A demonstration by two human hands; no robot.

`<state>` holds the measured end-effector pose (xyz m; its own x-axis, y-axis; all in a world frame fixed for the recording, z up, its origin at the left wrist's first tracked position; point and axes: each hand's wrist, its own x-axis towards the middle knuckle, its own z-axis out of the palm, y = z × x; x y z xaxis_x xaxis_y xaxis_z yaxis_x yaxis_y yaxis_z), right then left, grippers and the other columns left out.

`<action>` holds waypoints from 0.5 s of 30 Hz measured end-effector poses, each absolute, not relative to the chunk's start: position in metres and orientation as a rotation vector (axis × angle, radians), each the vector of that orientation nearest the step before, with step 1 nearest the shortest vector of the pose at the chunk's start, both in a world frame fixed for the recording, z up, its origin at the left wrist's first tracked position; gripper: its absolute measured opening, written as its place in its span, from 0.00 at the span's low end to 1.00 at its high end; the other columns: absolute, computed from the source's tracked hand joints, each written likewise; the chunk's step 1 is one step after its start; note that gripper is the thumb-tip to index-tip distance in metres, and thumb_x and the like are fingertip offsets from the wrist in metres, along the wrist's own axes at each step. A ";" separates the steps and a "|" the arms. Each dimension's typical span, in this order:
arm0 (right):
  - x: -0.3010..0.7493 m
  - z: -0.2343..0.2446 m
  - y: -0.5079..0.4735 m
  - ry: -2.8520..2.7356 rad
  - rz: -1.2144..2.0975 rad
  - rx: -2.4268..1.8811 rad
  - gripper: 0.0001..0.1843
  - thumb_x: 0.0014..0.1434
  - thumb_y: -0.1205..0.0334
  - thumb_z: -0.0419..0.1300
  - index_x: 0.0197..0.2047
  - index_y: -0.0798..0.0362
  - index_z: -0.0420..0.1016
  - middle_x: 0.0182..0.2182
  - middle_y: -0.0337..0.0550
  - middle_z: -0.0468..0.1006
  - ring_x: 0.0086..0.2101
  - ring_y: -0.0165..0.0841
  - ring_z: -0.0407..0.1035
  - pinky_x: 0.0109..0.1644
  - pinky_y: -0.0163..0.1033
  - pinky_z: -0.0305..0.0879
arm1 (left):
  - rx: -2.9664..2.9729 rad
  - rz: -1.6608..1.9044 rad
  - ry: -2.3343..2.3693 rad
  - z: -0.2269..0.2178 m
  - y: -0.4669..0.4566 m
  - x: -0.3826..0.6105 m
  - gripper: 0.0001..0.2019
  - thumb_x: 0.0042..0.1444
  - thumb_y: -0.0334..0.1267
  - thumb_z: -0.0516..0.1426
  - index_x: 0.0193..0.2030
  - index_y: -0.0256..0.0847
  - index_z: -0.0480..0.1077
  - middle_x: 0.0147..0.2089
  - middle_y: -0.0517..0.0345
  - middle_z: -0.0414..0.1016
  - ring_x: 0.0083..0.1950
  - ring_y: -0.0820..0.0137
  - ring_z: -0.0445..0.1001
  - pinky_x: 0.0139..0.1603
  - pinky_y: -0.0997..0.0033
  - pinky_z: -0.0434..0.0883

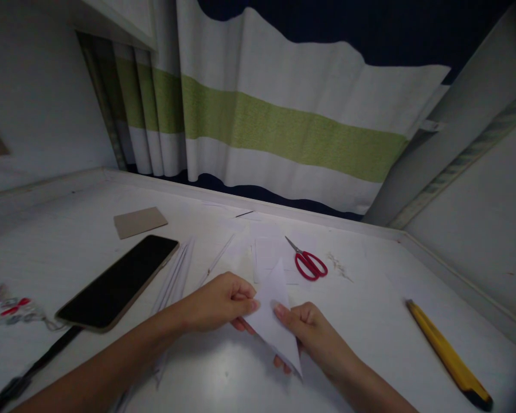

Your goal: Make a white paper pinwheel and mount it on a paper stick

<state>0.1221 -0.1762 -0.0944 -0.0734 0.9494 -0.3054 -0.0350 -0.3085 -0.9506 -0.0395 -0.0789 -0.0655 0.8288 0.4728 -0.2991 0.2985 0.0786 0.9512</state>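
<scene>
A folded piece of white paper (276, 312), pointed at top and bottom, is held just above the white desk (370, 321). My left hand (223, 301) is closed and pinches the paper's left edge with thumb and fingertips. My right hand (312, 332) is closed on the paper's right side, thumb on top and fingers curled under it. The two hands almost touch at the paper's middle.
Red-handled scissors (309, 263) lie behind the hands, among white paper strips and scraps (178, 275). A black phone (119, 281) and a brown card (139, 221) lie at the left. A yellow utility knife (449, 355) lies at the right. A striped curtain (284, 132) hangs behind the desk.
</scene>
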 end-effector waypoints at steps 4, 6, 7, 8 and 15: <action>0.121 -0.094 -0.175 -1.056 1.551 -1.354 0.28 0.49 0.42 0.53 0.17 0.60 0.74 0.12 0.43 0.74 0.09 0.24 0.63 0.11 0.25 0.58 | 1.523 0.183 0.635 -0.066 -0.076 -0.041 0.12 0.47 0.44 0.55 0.26 0.34 0.68 0.25 0.60 0.72 0.28 0.73 0.71 0.31 0.75 0.68; 0.121 -0.093 -0.176 -1.048 1.549 -1.357 0.28 0.49 0.42 0.53 0.17 0.60 0.74 0.12 0.43 0.74 0.09 0.23 0.63 0.11 0.25 0.58 | 1.529 0.209 0.635 -0.066 -0.075 -0.042 0.12 0.47 0.43 0.56 0.26 0.34 0.68 0.25 0.60 0.71 0.27 0.74 0.70 0.30 0.75 0.68; 0.121 -0.092 -0.176 -1.039 1.548 -1.358 0.28 0.48 0.42 0.53 0.17 0.60 0.74 0.11 0.43 0.74 0.08 0.23 0.63 0.11 0.25 0.58 | 1.528 0.217 0.633 -0.065 -0.074 -0.042 0.12 0.47 0.43 0.56 0.26 0.34 0.67 0.24 0.60 0.71 0.27 0.74 0.70 0.30 0.76 0.68; 0.121 -0.092 -0.176 -1.026 1.548 -1.358 0.28 0.48 0.42 0.53 0.17 0.60 0.74 0.11 0.43 0.74 0.08 0.23 0.63 0.10 0.24 0.58 | 1.526 0.223 0.633 -0.065 -0.074 -0.042 0.12 0.47 0.44 0.56 0.26 0.34 0.67 0.25 0.60 0.71 0.27 0.74 0.70 0.30 0.76 0.68; 0.123 -0.092 -0.177 -0.998 1.633 -1.371 0.28 0.50 0.43 0.53 0.17 0.61 0.73 0.11 0.43 0.74 0.09 0.24 0.65 0.10 0.25 0.59 | 1.500 0.250 0.680 -0.057 -0.073 -0.042 0.13 0.45 0.44 0.57 0.25 0.34 0.67 0.24 0.60 0.72 0.27 0.73 0.72 0.30 0.74 0.68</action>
